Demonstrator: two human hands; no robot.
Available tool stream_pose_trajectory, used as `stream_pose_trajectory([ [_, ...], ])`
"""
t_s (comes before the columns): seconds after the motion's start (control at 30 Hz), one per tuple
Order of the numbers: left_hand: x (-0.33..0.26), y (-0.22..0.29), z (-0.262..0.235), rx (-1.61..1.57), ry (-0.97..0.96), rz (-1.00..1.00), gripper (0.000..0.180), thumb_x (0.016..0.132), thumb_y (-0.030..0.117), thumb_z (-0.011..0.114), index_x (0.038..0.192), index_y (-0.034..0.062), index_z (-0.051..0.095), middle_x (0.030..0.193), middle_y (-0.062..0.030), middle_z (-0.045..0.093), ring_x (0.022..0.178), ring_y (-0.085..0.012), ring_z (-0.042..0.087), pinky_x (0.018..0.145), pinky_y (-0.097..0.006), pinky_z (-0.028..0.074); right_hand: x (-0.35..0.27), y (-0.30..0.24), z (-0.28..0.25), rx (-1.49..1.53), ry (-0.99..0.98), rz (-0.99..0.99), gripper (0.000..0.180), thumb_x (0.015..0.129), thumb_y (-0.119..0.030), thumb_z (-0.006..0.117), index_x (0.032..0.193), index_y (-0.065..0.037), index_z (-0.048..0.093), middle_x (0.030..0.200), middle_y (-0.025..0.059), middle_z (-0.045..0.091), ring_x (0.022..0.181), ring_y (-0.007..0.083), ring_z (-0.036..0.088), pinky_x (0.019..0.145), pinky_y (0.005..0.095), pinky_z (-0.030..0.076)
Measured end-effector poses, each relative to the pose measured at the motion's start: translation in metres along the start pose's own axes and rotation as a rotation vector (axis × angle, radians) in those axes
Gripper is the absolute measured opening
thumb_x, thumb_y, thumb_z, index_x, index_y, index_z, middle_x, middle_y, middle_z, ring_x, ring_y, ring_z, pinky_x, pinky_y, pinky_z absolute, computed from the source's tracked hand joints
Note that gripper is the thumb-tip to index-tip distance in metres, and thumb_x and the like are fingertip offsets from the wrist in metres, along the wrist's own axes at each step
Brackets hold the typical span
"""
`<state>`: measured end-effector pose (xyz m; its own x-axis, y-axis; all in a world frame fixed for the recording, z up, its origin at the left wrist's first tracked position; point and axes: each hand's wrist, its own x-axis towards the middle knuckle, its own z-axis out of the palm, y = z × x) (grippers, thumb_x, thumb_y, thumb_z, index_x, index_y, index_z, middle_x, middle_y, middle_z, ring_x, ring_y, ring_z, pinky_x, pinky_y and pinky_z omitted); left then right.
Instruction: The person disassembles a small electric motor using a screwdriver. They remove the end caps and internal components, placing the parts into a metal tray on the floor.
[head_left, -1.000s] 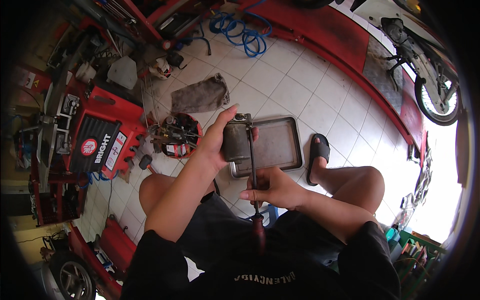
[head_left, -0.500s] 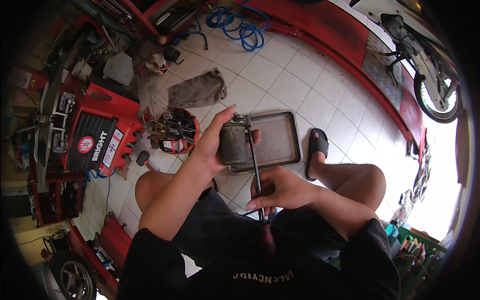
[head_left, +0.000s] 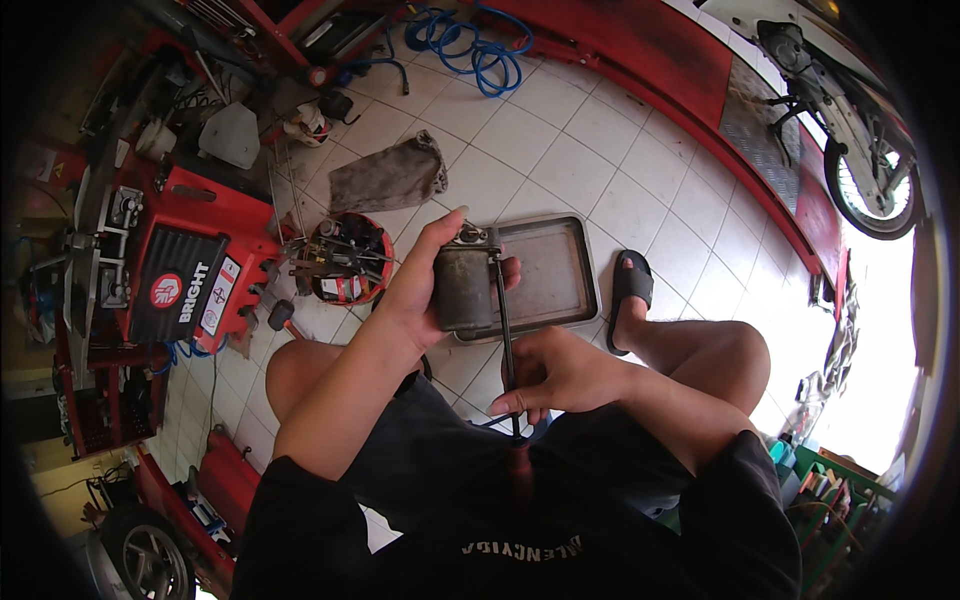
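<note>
My left hand [head_left: 415, 285] is wrapped around a dull grey metal cylinder [head_left: 466, 290], like a small starter motor. Its far end has a lighter metal cap, with my thumb resting beside it and fingertips showing past its right side. My right hand [head_left: 560, 372] pinches the long dark shaft of a screwdriver [head_left: 507, 340]. The shaft runs along the cylinder's right side, and its tip meets the cap's right edge. Its dark red handle points back against my shirt. What exactly the tip sits in is too small to make out.
A shallow metal tray [head_left: 548, 270] lies on the tiled floor beyond my hands. Left of it stand a red round container of tools [head_left: 345, 258] and a grey rag [head_left: 390, 172]. A hammer [head_left: 284, 316] lies near a red machine [head_left: 180, 280]. Blue hose [head_left: 470, 45] coils at the back.
The whole view has shifted slightly. The screwdriver's handle has swung a little to the left against my shirt, while both hands keep their grip and the tip stays by the cap.
</note>
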<state>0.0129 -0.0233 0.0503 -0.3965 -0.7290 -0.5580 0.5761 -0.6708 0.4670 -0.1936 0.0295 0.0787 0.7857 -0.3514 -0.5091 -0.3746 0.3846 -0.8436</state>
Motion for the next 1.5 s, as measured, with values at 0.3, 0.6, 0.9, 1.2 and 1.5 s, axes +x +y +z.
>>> stream_pose_trajectory([
  [0.3, -0.002, -0.001, 0.000, 0.014, -0.030, -0.013, 0.052, 0.091, 0.048, 0.069, 0.102, -0.0019, 0.063, 0.097, -0.0158, 0.068, 0.093, -0.0297, 0.070, 0.090, -0.042, 0.059, 0.005, 0.019, 0.000, 0.180, -0.030, -0.004, 0.032, 0.092, -0.013, 0.074, 0.115, 0.006, 0.061, 0.101, 0.0150, 0.074, 0.092, 0.0178, 0.073, 0.081, 0.0304, 0.059],
  [0.6, 0.000, -0.002, -0.002, -0.005, -0.009, -0.004, 0.059, 0.093, 0.051, 0.062, 0.102, -0.0069, 0.066, 0.095, -0.0181, 0.070, 0.092, -0.0330, 0.071, 0.091, -0.046, 0.058, 0.002, 0.018, 0.003, 0.334, -0.002, -0.029, 0.032, 0.090, -0.017, 0.077, 0.109, 0.006, 0.064, 0.090, 0.0146, 0.074, 0.083, 0.0176, 0.074, 0.073, 0.0284, 0.060],
  [0.9, -0.003, -0.002, 0.003, -0.029, -0.021, -0.021, 0.052, 0.090, 0.048, 0.070, 0.101, -0.0026, 0.064, 0.095, -0.0156, 0.068, 0.093, -0.0310, 0.070, 0.088, -0.042, 0.059, 0.012, 0.031, 0.012, 0.271, 0.084, -0.256, 0.036, 0.086, -0.024, 0.082, 0.097, 0.008, 0.069, 0.083, 0.0132, 0.073, 0.079, 0.0176, 0.073, 0.070, 0.0274, 0.060],
  [1.2, -0.005, 0.000, 0.001, -0.018, -0.034, -0.024, 0.052, 0.090, 0.048, 0.070, 0.100, -0.0026, 0.064, 0.095, -0.0157, 0.068, 0.093, -0.0307, 0.070, 0.090, -0.042, 0.058, 0.005, 0.011, 0.007, 0.176, 0.057, -0.024, 0.030, 0.087, -0.019, 0.080, 0.099, 0.007, 0.071, 0.085, 0.0132, 0.073, 0.078, 0.0172, 0.072, 0.070, 0.0272, 0.060],
  [1.5, -0.004, 0.002, 0.001, -0.001, 0.015, -0.001, 0.062, 0.093, 0.053, 0.062, 0.101, -0.0082, 0.066, 0.094, -0.0213, 0.070, 0.091, -0.0323, 0.071, 0.091, -0.044, 0.058, 0.011, 0.021, 0.008, 0.083, 0.110, 0.031, 0.049, 0.083, -0.042, 0.083, 0.097, 0.004, 0.072, 0.076, 0.0063, 0.068, 0.067, 0.0122, 0.064, 0.061, 0.0257, 0.050],
])
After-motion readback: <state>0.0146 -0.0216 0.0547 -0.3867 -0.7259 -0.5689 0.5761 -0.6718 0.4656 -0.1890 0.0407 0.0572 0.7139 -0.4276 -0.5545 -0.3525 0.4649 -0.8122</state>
